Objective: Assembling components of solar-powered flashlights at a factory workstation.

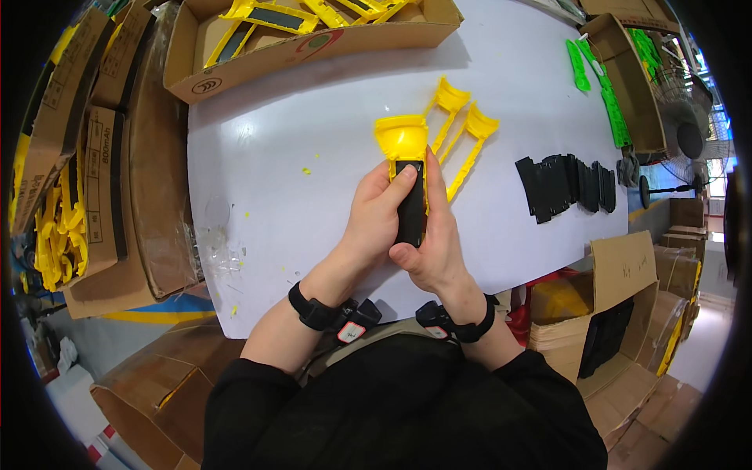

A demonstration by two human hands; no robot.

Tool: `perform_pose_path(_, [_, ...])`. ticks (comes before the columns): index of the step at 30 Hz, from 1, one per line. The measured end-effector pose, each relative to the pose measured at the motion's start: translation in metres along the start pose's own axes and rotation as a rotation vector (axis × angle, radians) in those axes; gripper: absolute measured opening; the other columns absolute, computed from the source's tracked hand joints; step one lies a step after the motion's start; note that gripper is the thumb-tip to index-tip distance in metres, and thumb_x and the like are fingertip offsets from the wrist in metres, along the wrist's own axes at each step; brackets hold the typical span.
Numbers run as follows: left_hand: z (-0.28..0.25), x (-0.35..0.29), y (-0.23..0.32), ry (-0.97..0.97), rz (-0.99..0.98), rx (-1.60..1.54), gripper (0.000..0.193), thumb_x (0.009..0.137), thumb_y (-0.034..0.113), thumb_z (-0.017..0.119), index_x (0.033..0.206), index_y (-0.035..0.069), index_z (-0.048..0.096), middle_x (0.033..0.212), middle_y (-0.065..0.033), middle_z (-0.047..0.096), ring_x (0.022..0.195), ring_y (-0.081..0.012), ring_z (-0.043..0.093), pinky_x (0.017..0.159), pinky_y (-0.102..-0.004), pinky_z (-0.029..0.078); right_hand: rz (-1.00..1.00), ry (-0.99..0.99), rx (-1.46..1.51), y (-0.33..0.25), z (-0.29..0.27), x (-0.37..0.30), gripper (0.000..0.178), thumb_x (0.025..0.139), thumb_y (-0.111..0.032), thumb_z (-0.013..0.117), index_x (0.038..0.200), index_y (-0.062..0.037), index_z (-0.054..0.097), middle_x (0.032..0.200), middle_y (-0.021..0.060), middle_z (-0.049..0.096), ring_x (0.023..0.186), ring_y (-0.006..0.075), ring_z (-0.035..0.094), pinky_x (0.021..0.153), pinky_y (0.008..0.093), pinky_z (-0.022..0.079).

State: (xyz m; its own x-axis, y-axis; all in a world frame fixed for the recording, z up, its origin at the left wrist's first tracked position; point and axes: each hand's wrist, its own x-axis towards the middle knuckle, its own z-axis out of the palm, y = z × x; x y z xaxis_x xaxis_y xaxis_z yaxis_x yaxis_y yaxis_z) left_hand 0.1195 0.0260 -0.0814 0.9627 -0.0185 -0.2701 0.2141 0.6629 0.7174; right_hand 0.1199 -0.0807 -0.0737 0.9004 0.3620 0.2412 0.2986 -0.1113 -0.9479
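Note:
Over the middle of the table, both hands hold a yellow plastic housing (402,138) with a flared far end. A long black panel (410,215) lies in its narrow body. My left hand (371,215) is closed round the left side, its thumb pressing on the panel near the flared end. My right hand (440,239) grips the right side, fingers stretched along the edge and thumb at the panel's near end. Just beyond lie two yellow frames (473,141) with open middles. To the right is a row of overlapping black panels (554,185).
A cardboard box (376,37) at the back holds yellow housings with black panels. Green plastic parts (611,106) lie at the right rear beside another box (627,74). Cartons (102,168) stand along the left. An open carton (560,333) is at the lower right. Yellow scraps dot the white tabletop (274,196).

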Motion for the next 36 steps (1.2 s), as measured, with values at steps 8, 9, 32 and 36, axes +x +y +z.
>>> perform_pose_path(8, [-0.002, -0.002, 0.008, -0.001, -0.127, -0.014, 0.022, 0.096, 0.020, 0.050, 0.108, 0.002, 0.057, 0.090, -0.0012, 0.061, 0.076, -0.0065, 0.055, 0.068, -0.0235, 0.047, 0.072, -0.031, 0.025, -0.004, -0.001, -0.007, 0.124, 0.065, -0.070, 0.068, 0.145, 0.0034, 0.009, 0.129, 0.0246, 0.047, 0.119, 0.0349, 0.050, 0.096, 0.0387, 0.042])
perform_pose_path(9, [-0.001, -0.003, 0.009, -0.001, -0.128, -0.014, 0.022, 0.096, 0.020, 0.050, 0.108, 0.002, 0.057, 0.090, -0.0012, 0.061, 0.076, -0.0065, 0.055, 0.068, -0.0235, 0.047, 0.128, -0.039, 0.065, -0.006, 0.000, -0.008, 0.124, 0.065, -0.070, 0.068, 0.146, 0.0029, 0.008, 0.129, 0.0244, 0.047, 0.118, 0.0347, 0.050, 0.096, 0.0386, 0.043])
perform_pose_path(32, [-0.008, 0.006, 0.003, 0.132, 0.346, 0.400, 0.018, 0.093, 0.017, 0.058, 0.094, -0.001, 0.058, 0.080, -0.0014, 0.059, 0.069, -0.0041, 0.051, 0.059, -0.0209, 0.043, 0.341, -0.170, 0.359, 0.013, -0.007, -0.019, 0.048, 0.093, -0.002, 0.043, 0.136, 0.0027, 0.023, 0.124, 0.0179, 0.044, 0.116, 0.0246, 0.045, 0.098, 0.0360, 0.037])
perform_pose_path(36, [-0.010, 0.005, 0.006, 0.187, 0.249, 0.507, 0.020, 0.093, 0.020, 0.059, 0.089, 0.000, 0.058, 0.077, -0.0013, 0.060, 0.065, -0.0042, 0.051, 0.057, -0.0212, 0.043, 0.195, -0.191, 0.033, 0.014, -0.005, -0.018, 0.047, 0.093, -0.002, 0.042, 0.135, 0.0042, 0.023, 0.122, 0.0193, 0.044, 0.112, 0.0233, 0.046, 0.096, 0.0336, 0.038])
